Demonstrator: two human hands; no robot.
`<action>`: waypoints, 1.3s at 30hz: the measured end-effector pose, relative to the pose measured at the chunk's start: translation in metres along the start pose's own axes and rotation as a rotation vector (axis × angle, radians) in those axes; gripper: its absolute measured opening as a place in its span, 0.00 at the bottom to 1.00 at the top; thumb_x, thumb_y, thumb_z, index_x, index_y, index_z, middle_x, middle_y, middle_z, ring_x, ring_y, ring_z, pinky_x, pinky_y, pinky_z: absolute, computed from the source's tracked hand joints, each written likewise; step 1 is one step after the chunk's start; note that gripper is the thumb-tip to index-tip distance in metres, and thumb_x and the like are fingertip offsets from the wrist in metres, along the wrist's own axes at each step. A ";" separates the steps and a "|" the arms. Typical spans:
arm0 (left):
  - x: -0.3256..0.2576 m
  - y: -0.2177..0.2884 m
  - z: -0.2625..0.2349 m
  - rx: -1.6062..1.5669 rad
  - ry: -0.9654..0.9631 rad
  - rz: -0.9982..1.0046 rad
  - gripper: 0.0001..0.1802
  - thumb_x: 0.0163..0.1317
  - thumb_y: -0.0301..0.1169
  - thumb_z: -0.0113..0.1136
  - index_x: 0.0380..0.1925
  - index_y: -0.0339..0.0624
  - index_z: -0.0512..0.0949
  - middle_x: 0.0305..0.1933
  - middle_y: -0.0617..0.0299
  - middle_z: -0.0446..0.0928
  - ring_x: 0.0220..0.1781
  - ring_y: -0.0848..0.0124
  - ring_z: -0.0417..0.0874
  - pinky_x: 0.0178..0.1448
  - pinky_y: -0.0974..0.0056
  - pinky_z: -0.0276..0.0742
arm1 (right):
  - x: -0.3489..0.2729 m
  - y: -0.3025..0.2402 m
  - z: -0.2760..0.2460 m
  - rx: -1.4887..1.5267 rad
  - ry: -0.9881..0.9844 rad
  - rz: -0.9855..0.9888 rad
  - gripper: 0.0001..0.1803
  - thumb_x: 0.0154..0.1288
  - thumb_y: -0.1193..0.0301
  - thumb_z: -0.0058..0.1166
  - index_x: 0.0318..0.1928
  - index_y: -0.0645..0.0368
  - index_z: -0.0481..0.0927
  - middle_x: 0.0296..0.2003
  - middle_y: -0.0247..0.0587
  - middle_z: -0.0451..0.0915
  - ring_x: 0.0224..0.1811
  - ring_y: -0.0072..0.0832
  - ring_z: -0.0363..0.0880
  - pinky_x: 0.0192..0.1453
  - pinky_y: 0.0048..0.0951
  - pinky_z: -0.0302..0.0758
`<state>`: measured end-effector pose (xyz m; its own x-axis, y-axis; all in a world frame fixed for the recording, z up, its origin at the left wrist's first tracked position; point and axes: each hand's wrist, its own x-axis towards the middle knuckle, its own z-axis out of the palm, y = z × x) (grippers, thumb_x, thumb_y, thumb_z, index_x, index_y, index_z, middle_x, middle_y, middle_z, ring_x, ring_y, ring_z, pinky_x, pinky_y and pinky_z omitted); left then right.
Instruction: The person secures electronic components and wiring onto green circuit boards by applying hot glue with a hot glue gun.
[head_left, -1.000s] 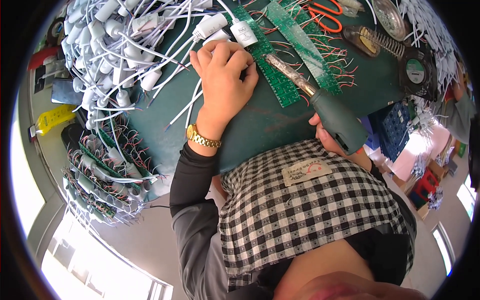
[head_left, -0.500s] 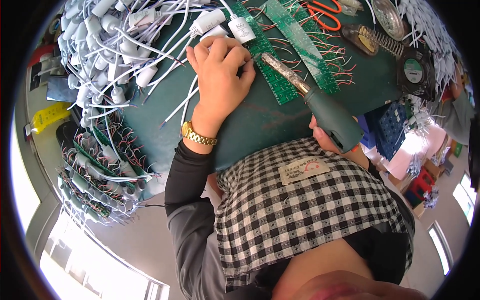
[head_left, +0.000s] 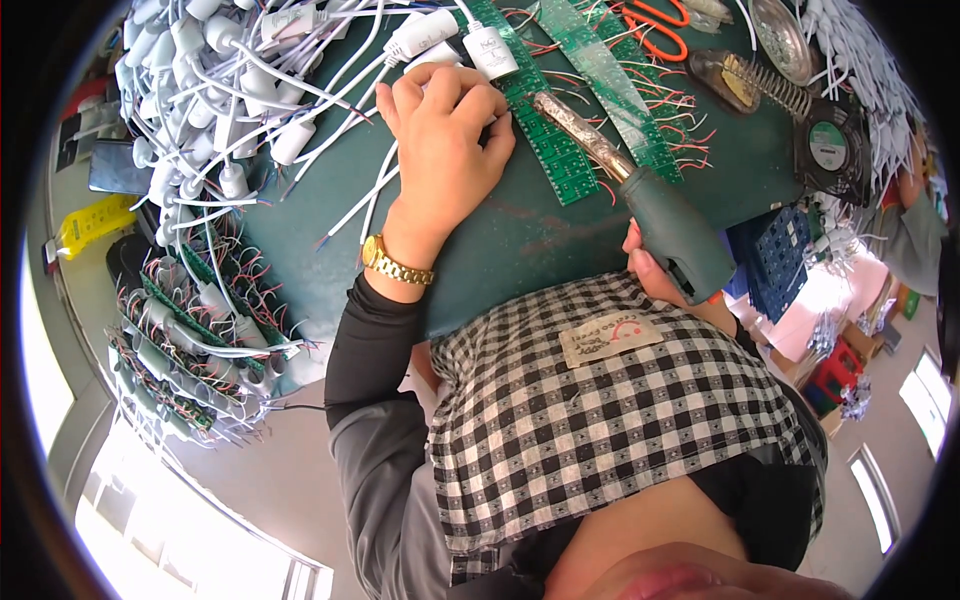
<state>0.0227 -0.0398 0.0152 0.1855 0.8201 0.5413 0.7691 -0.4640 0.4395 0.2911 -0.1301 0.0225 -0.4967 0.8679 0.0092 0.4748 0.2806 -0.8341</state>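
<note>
My left hand (head_left: 452, 150), with a gold watch at the wrist, rests with curled fingers at the left edge of a long green circuit board (head_left: 562, 160). Its fingertips are pressed together, and whatever they pinch is hidden. White cable-ended housings (head_left: 425, 35) lie just beyond the knuckles, one of them (head_left: 490, 52) across the board. My right hand (head_left: 650, 275) is closed around the dark green handle of a soldering iron (head_left: 680, 230), which covers most of the fingers. The iron's metal tip points at the board, close beside my left fingers; contact cannot be made out.
More green boards (head_left: 620, 90) with red and white wires lie behind. Orange-handled scissors (head_left: 675, 40), a coiled iron stand (head_left: 780, 90) and a black fan (head_left: 832, 150) occupy the far right. White housings (head_left: 200, 100) heap at the left, above wired boards (head_left: 190, 350).
The soldering iron has shifted slightly right and away from me, its tip a little farther up the board. My left hand keeps nearly the same place and pose.
</note>
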 end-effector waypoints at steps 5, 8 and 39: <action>-0.001 -0.004 0.002 -0.006 -0.016 -0.009 0.08 0.43 0.26 0.66 0.24 0.48 0.76 0.37 0.70 0.72 0.49 0.59 0.70 0.55 0.31 0.57 | 0.012 -0.023 -0.005 0.344 0.053 0.093 0.19 0.58 0.79 0.50 0.51 0.60 0.71 0.34 0.38 0.75 0.28 0.20 0.73 0.34 0.23 0.73; 0.000 -0.002 -0.008 -0.002 -0.020 -0.020 0.08 0.44 0.26 0.65 0.24 0.48 0.76 0.38 0.69 0.72 0.49 0.58 0.70 0.55 0.31 0.57 | 0.016 -0.035 -0.004 0.602 0.122 0.018 0.22 0.61 0.80 0.48 0.56 0.60 0.67 0.38 0.39 0.75 0.31 0.19 0.74 0.37 0.23 0.74; 0.094 -0.064 -0.193 -0.252 0.529 -0.221 0.15 0.62 0.24 0.53 0.49 0.33 0.69 0.39 0.53 0.77 0.36 0.69 0.82 0.42 0.70 0.76 | -0.001 -0.013 -0.001 0.701 0.400 0.029 0.17 0.65 0.80 0.44 0.54 0.65 0.66 0.35 0.42 0.76 0.29 0.21 0.75 0.34 0.23 0.74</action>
<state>-0.1274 0.0027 0.1766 -0.3391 0.6592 0.6711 0.5749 -0.4195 0.7025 0.2857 -0.1341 0.0336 -0.1308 0.9891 0.0678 -0.1484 0.0481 -0.9878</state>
